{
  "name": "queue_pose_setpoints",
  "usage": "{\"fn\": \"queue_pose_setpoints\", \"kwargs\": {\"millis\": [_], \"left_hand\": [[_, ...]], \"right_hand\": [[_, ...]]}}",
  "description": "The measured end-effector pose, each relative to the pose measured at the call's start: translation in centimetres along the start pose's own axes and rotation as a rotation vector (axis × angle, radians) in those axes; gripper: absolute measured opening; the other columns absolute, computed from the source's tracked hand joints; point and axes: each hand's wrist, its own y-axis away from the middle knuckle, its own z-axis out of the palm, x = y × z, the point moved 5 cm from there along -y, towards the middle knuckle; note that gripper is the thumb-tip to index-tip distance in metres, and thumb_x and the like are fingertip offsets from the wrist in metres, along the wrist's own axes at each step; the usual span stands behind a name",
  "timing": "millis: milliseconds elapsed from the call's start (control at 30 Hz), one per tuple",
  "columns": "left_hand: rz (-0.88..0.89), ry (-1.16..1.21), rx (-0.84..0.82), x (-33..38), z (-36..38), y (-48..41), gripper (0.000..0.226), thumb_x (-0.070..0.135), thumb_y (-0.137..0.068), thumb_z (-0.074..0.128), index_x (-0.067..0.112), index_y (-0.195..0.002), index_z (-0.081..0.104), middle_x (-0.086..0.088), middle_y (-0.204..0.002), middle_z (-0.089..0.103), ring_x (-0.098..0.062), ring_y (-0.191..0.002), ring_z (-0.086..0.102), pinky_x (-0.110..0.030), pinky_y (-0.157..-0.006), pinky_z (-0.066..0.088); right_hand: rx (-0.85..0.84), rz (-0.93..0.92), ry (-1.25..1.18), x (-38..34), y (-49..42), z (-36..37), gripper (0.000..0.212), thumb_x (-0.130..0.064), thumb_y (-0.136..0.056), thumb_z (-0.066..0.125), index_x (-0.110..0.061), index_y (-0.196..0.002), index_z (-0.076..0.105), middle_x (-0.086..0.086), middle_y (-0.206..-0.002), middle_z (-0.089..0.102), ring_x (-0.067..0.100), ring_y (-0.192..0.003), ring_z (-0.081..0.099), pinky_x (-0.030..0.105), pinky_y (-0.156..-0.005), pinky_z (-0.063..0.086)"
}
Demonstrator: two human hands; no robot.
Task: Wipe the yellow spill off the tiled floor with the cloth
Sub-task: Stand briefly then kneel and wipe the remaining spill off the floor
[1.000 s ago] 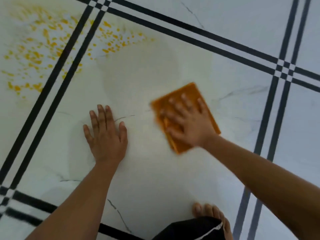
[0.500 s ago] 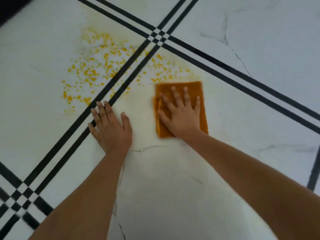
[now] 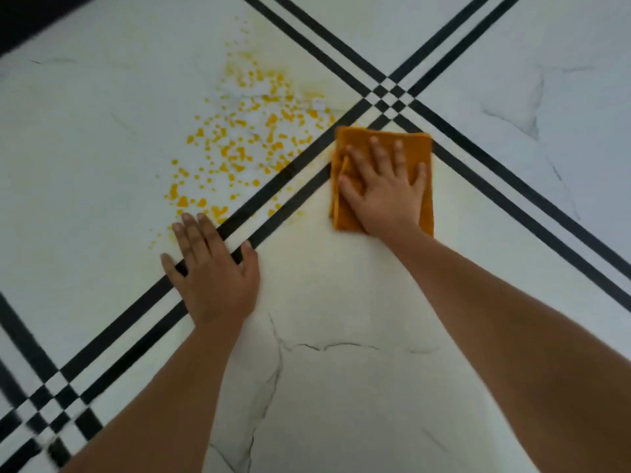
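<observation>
A folded orange cloth (image 3: 415,148) lies flat on the white tiled floor (image 3: 341,302), just right of a double black tile line. My right hand (image 3: 382,189) presses on it with fingers spread and straight. The yellow spill (image 3: 246,145), many small drops and a faint smear, covers the tile left of that line and reaches the line itself. My left hand (image 3: 211,271) rests flat on the floor across the black line, its fingertips at the spill's near edge.
Double black lines (image 3: 389,93) cross just above the cloth, and another crossing (image 3: 51,404) sits at the lower left. A dark strip (image 3: 34,22) runs along the top left corner. Thin grey veins mark the tile near my arms.
My right hand has slid the cloth up and left to the black line, over the drops that lay right of it. The view has shifted, and my left hand now lies across the line.
</observation>
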Motion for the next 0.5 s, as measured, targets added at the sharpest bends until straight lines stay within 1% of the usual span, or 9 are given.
{"fn": "queue_pose_setpoints", "kwargs": {"millis": [33, 67, 167, 200, 300, 333, 433, 467, 500], "left_hand": [[-0.005, 0.002, -0.013, -0.1, 0.0, -0.1, 0.074, 0.046, -0.088, 0.023, 0.001, -0.146, 0.017, -0.018, -0.154, 0.018, -0.030, -0.143, 0.014, -0.058, -0.108, 0.013], [-0.001, 0.005, -0.020, -0.1, 0.1, 0.0, 0.074, 0.046, -0.088, 0.023, 0.001, -0.146, 0.017, -0.019, -0.154, 0.018, -0.030, -0.143, 0.015, -0.058, -0.108, 0.014], [-0.007, 0.004, -0.032, -0.2, 0.1, -0.2, 0.072, 0.045, -0.089, 0.026, 0.001, -0.146, 0.018, -0.019, -0.154, 0.019, -0.031, -0.142, 0.016, -0.059, -0.108, 0.015], [-0.017, 0.000, -0.043, -0.2, -0.1, -0.2, 0.072, 0.044, -0.090, 0.027, 0.001, -0.146, 0.017, -0.019, -0.154, 0.018, -0.031, -0.143, 0.016, -0.059, -0.108, 0.015], [-0.022, 0.005, -0.075, 0.1, -0.3, -0.1, 0.073, 0.045, -0.089, 0.026, 0.002, -0.147, 0.016, -0.018, -0.154, 0.016, -0.030, -0.143, 0.014, -0.059, -0.108, 0.013], [-0.021, 0.010, -0.090, 0.0, -0.2, -0.1, 0.073, 0.046, -0.089, 0.026, 0.002, -0.147, 0.016, -0.018, -0.154, 0.016, -0.030, -0.143, 0.014, -0.059, -0.108, 0.013], [-0.021, -0.013, -0.090, 0.0, -0.2, -0.4, 0.073, 0.046, -0.088, 0.027, 0.001, -0.145, 0.022, -0.019, -0.153, 0.021, -0.032, -0.142, 0.018, -0.059, -0.108, 0.015], [-0.028, -0.023, -0.091, 0.0, -0.1, -0.4, 0.073, 0.046, -0.088, 0.028, 0.000, -0.144, 0.023, -0.019, -0.152, 0.023, -0.032, -0.141, 0.019, -0.059, -0.107, 0.015], [-0.036, -0.027, -0.094, -0.1, -0.1, -0.4, 0.073, 0.047, -0.087, 0.029, 0.000, -0.144, 0.024, -0.019, -0.152, 0.024, -0.032, -0.141, 0.020, -0.059, -0.108, 0.016]], "right_hand": [[0.005, 0.099, -0.027, -0.3, -0.3, 0.0, 0.057, -0.063, -0.091, 0.016, -0.046, -0.145, 0.006, -0.006, -0.158, -0.001, 0.026, -0.144, -0.011, 0.058, -0.109, -0.010], [0.006, 0.072, 0.002, -0.9, -0.1, 0.2, 0.058, -0.062, -0.091, 0.016, -0.045, -0.145, 0.004, -0.005, -0.158, -0.003, 0.027, -0.144, -0.013, 0.059, -0.108, -0.010], [-0.088, -0.395, 0.127, -2.9, 1.3, 0.5, 0.058, -0.065, -0.087, 0.012, -0.051, -0.142, 0.002, -0.008, -0.158, 0.000, 0.024, -0.144, -0.009, 0.058, -0.110, -0.006], [-0.114, -0.408, 0.136, -2.7, 0.8, 0.2, 0.058, -0.066, -0.086, 0.012, -0.052, -0.142, 0.003, -0.010, -0.158, 0.002, 0.022, -0.145, -0.008, 0.057, -0.111, -0.006], [-0.051, 0.003, 0.037, -2.6, -1.4, -0.1, 0.057, -0.062, -0.090, 0.015, -0.048, -0.144, 0.003, -0.007, -0.158, -0.002, 0.025, -0.144, -0.012, 0.058, -0.109, -0.010], [-0.058, 0.003, 0.060, -4.0, -1.3, 0.4, 0.058, -0.061, -0.090, 0.016, -0.046, -0.144, 0.002, -0.005, -0.158, -0.004, 0.027, -0.143, -0.013, 0.059, -0.108, -0.011], [-0.123, -0.518, 0.172, -10.0, -1.4, 1.8, 0.059, -0.062, -0.087, 0.016, -0.048, -0.144, 0.005, -0.006, -0.158, 0.000, 0.027, -0.144, -0.009, 0.058, -0.109, -0.008], [-0.146, -0.629, 0.179, -11.0, -2.4, 1.7, 0.059, -0.063, -0.087, 0.017, -0.049, -0.143, 0.007, -0.007, -0.158, 0.003, 0.026, -0.145, -0.006, 0.058, -0.109, -0.006], [-0.144, -0.652, 0.165, -11.6, -3.5, 1.6, 0.058, -0.063, -0.087, 0.018, -0.049, -0.143, 0.010, -0.008, -0.158, 0.006, 0.025, -0.145, -0.004, 0.058, -0.110, -0.004]]}}
